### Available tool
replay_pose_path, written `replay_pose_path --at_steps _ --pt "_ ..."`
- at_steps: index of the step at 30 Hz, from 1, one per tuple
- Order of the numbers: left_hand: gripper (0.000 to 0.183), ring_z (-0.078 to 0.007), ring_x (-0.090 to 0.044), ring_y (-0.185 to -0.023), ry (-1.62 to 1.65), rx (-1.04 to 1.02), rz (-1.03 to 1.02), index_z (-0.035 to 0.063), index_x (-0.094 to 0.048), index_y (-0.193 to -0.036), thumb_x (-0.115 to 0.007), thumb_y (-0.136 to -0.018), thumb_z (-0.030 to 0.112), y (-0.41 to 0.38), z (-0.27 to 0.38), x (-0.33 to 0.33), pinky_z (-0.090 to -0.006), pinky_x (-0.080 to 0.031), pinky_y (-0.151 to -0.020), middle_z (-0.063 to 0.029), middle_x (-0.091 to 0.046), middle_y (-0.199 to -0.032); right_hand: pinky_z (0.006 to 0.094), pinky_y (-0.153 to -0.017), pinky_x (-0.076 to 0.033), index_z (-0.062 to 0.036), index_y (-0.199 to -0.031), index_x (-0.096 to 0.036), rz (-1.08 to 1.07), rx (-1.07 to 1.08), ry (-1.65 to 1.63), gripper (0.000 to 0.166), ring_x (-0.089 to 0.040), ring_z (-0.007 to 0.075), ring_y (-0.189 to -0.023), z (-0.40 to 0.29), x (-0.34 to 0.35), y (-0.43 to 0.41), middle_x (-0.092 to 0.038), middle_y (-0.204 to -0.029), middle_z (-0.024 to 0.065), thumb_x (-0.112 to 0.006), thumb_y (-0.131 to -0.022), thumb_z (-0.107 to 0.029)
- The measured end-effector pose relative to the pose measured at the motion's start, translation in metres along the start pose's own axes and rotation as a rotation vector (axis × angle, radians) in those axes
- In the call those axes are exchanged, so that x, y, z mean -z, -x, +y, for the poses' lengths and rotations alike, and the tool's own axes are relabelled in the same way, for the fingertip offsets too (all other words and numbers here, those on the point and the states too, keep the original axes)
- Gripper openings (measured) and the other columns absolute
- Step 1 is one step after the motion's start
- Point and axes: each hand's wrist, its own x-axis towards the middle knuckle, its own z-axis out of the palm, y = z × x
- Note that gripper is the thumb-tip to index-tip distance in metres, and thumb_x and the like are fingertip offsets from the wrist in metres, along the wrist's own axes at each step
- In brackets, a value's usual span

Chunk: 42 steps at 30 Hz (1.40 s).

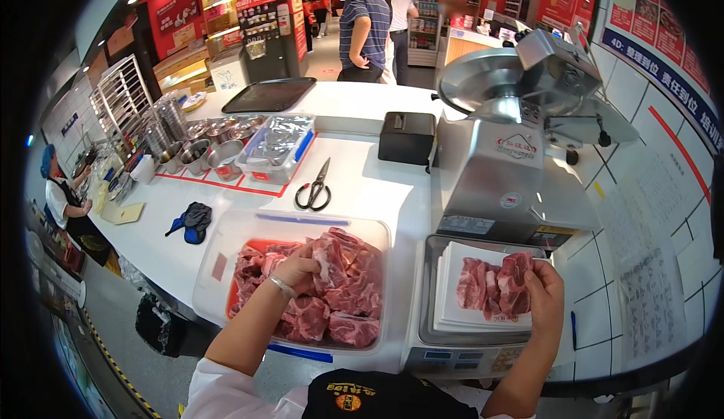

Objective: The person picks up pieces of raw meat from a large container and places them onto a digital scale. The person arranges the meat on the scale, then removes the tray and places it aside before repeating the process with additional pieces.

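A clear plastic bin (pixel 384 238) with raw meat chunks (pixel 305 317) stands on the white counter before me. My left hand (pixel 300 272) is in the bin, its fingers gripping a piece of raw meat (pixel 328 266). To the right, a digital scale (pixel 430 334) carries a stack of white paper sheets (pixel 447 311) with raw meat pieces (pixel 481 286) lying on top. My right hand (pixel 544 286) pinches the rightmost raw meat piece (pixel 513 283) on the stack between thumb and fingers.
Black-handled scissors (pixel 314 193), a black box (pixel 407 139) and a steel meat slicer (pixel 498 164) stand beyond. Metal pots (pixel 226 159), a lidded plastic container (pixel 274 153) and a dark cloth (pixel 195 222) are at the left. A co-worker (pixel 68 204) stands far left; other people are beyond the counter.
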Motion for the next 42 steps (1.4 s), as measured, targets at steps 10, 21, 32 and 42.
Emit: replay_pose_path --at_steps 10,21,32,42 --pt "0.055 -0.0217 -0.065 -0.08 0.016 -0.066 -0.048 0.0007 -0.051 -0.114 -0.046 -0.061 -0.012 0.007 0.01 -0.02 -0.0331 -0.056 -0.073 -0.0095 -0.064 -0.088 0.0298 -0.068 -0.047 0.0042 -0.095 -0.065 0.257 -0.081 0.574 0.024 -0.061 0.017 -0.074 0.044 0.067 -0.03 -0.067 -0.081 0.0103 -0.058 -0.086 -0.017" --pt "0.077 -0.0211 -0.06 -0.105 -0.077 -0.153 -0.141 0.0052 -0.041 -0.135 -0.061 -0.061 -0.002 0.016 0.008 -0.021 -0.036 -0.053 -0.089 -0.0088 -0.057 -0.119 0.0309 -0.062 -0.05 0.0012 -0.099 -0.066 0.405 0.109 0.825 0.019 -0.063 0.0195 -0.065 0.031 0.048 -0.004 -0.067 -0.078 0.0141 -0.06 -0.086 -0.012" --pt "0.077 -0.022 -0.056 -0.11 -0.087 -0.119 -0.145 0.007 -0.036 -0.139 -0.05 -0.064 -0.007 0.009 0.002 -0.013 -0.0366 -0.049 -0.093 -0.0071 -0.053 -0.124 0.024 -0.056 -0.045 0.001 -0.097 -0.065 0.361 0.095 0.602 0.013 -0.053 0.0081 -0.062 0.012 0.039 0.015 -0.061 -0.072 0.0037 -0.061 -0.087 -0.006" --pt "0.073 -0.0257 -0.064 -0.092 -0.068 -0.176 -0.181 0.0058 -0.032 -0.14 -0.049 -0.07 -0.006 0.009 0.0 -0.005 -0.0371 -0.054 -0.081 -0.0131 -0.062 -0.105 0.0297 -0.061 -0.049 -0.0015 -0.094 -0.066 0.27 0.108 0.535 0.013 -0.061 0.0184 -0.065 0.001 0.004 0.015 -0.066 -0.077 0.0114 -0.063 -0.084 -0.008"
